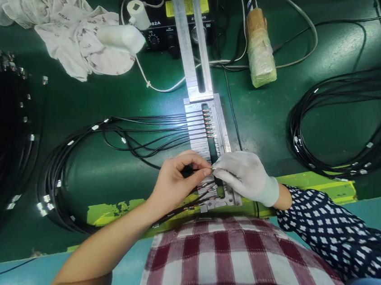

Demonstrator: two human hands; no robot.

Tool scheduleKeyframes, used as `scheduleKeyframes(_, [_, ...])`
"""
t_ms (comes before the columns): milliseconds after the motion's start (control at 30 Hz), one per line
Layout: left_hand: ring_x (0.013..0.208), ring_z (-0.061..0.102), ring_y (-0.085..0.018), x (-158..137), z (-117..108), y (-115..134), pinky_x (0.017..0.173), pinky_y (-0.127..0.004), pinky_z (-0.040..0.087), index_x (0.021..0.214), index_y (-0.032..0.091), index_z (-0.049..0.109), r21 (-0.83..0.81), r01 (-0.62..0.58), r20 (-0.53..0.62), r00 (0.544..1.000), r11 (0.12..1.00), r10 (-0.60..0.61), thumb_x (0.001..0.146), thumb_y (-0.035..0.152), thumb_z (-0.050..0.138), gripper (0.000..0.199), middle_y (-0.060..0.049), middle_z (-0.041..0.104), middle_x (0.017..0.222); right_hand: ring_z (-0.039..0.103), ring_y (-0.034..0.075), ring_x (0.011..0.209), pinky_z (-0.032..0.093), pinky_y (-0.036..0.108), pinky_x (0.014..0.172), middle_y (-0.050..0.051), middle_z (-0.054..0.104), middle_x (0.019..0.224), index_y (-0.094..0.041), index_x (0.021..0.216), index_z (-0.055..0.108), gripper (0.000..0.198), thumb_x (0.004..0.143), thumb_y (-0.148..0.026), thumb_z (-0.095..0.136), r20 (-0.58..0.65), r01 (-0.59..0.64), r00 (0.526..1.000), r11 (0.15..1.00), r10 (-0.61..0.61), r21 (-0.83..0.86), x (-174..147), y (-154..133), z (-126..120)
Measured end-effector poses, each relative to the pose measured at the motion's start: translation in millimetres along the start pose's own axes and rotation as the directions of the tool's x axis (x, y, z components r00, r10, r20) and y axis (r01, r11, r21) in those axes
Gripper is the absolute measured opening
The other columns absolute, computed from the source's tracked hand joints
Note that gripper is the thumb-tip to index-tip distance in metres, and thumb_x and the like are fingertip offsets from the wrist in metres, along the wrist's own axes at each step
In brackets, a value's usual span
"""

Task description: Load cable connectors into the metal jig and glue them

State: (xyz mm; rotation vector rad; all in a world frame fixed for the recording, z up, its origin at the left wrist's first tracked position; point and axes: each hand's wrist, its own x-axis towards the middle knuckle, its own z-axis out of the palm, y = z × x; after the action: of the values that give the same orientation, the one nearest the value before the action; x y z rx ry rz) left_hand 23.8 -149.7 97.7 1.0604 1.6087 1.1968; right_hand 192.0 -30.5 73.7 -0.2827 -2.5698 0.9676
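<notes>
Bare, my left hand (176,180) pinches a thin black cable (213,169) close to its end, over the lower part of a metal fixture (224,134). My right hand (245,177), in a white glove, closes its thumb and forefinger on the tip of that same cable, touching my left fingertips; the tip itself is mostly hidden. Above my hands, several black cables (171,127) lie side by side in the fixture's slots, their small connector ends (208,123) over its long opening. More cable ends (209,194) lie loosely across the fixture below my hands.
A slotted metal bar (184,39) runs from the fixture to a black control box (157,39). Coiled cables lie left (53,184) and right (295,136). A wrapped handle tool (260,49), a crumpled white cloth (74,41) and a white bottle (121,37) stand farther back.
</notes>
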Motion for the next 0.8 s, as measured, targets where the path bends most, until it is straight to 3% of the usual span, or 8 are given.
scheduleKeyframes(167, [0.074,0.056,-0.014,1.3,-1.0,2.0,0.07,-0.028,0.046,0.075,0.017,0.066,0.038,-0.016,0.049,0.999,0.999,0.014,0.088,0.028,0.066,0.017,-0.003,0.063,0.075,0.059,0.017,0.069,0.041,0.031,0.068,0.003,0.069,0.078,-0.019,0.085,0.069,0.038,0.106,-0.037,0.044,0.029,0.032,0.999,0.997,-0.03,-0.074,0.3,-0.7,0.4])
scheduleKeyframes(300, [0.073,0.056,-0.014,2.4,-2.1,1.8,0.068,-0.027,0.044,0.075,0.017,0.066,0.036,-0.008,0.047,0.999,0.999,0.007,0.088,0.03,0.066,0.018,-0.003,0.063,0.075,0.06,0.016,0.071,0.042,0.03,0.069,0.002,0.069,0.08,-0.019,0.086,0.068,0.037,0.105,-0.039,0.044,0.069,-0.104,0.993,0.991,0.098,0.08,2.2,-2.1,-0.2])
scheduleKeyframes(467, [0.075,0.06,-0.015,4.0,-6.9,0.0,0.069,-0.027,0.047,0.088,0.017,0.072,-0.025,0.055,0.06,0.997,0.998,-0.054,0.086,0.031,0.07,0.014,-0.004,0.069,0.081,0.059,0.014,0.07,0.042,0.027,0.067,0.0,0.065,0.076,-0.02,0.082,0.065,0.034,0.103,-0.04,0.047,0.129,-0.295,0.955,0.904,0.267,0.31,5.4,-4.2,-4.4])
scheduleKeyframes(567, [0.078,0.063,-0.016,3.6,-10.1,-1.0,0.071,-0.028,0.05,0.1,0.018,0.073,-0.063,0.051,0.039,0.998,0.997,-0.049,0.086,0.033,0.071,0.021,-0.006,0.071,0.086,0.058,0.014,0.068,0.042,0.027,0.067,-0.001,0.062,0.072,-0.02,0.079,0.064,0.033,0.102,-0.039,0.048,0.145,-0.369,0.929,0.854,0.34,0.367,6.8,-5.4,-7.2])
scheduleKeyframes(800, [0.082,0.064,-0.014,-0.5,-8.5,-1.5,0.076,-0.026,0.053,0.098,0.02,0.074,-0.031,-0.013,0.017,1.0,0.999,0.013,0.084,0.029,0.073,0.016,-0.005,0.073,0.091,0.058,0.014,0.067,0.043,0.028,0.068,-0.002,0.061,0.067,-0.019,0.079,0.065,0.033,0.1,-0.038,0.048,0.18,-0.439,0.898,0.788,0.402,0.432,8.4,-6.4,-9.3])
